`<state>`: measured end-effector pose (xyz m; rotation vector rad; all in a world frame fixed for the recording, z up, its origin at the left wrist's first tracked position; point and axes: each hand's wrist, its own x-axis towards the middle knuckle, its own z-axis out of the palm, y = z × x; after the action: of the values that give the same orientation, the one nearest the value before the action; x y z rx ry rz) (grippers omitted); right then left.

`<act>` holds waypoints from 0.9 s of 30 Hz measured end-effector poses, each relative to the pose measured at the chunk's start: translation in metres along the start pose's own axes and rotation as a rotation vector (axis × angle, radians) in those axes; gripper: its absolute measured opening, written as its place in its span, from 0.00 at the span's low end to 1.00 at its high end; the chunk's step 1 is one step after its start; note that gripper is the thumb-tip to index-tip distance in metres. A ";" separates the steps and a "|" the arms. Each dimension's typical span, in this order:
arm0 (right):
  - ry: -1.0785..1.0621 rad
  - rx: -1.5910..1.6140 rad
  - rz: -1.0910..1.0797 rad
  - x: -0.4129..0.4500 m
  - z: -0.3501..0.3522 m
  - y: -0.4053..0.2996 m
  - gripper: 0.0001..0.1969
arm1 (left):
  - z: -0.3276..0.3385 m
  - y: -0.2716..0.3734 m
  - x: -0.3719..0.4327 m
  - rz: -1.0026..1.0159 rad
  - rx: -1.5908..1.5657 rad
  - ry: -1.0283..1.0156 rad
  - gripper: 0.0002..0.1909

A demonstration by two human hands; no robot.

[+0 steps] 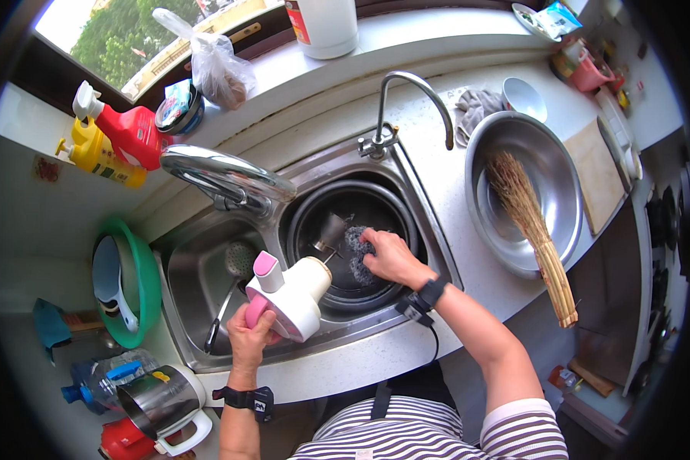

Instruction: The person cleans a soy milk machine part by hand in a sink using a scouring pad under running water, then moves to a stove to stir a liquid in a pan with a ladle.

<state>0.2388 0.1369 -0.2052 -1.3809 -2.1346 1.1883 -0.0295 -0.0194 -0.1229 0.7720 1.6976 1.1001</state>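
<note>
My left hand (253, 330) grips the pink handle of a white plastic appliance head (293, 293), tilted over the divider between two sink basins. It looks like a soymilk maker's top; its metal shaft and cup-shaped guard (332, 231) reach over a dark round basin (299, 230) in the right-hand sink. My right hand (392, 257) holds a grey steel-wool scourer (359, 253) over that basin, close to the shaft. At the lower left, a steel jug with a white handle (167, 397) lies tilted, its mouth towards the left.
A strainer ladle (240, 260) lies in the left sink (190, 276). Two taps, one thick (230, 172) and one slim (417, 80), arch at the back. On the right, a steel bowl (477, 218) holds a straw brush (523, 213). A green basin (149, 287) stands at left.
</note>
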 end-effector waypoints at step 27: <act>-0.158 0.194 -0.214 -0.006 0.025 -0.038 0.15 | -0.007 -0.020 -0.010 0.176 0.169 -0.061 0.13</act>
<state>0.2037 0.1132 -0.1892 -0.9794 -2.1397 1.4137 -0.0332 -0.0378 -0.1363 1.0682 1.7111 1.0490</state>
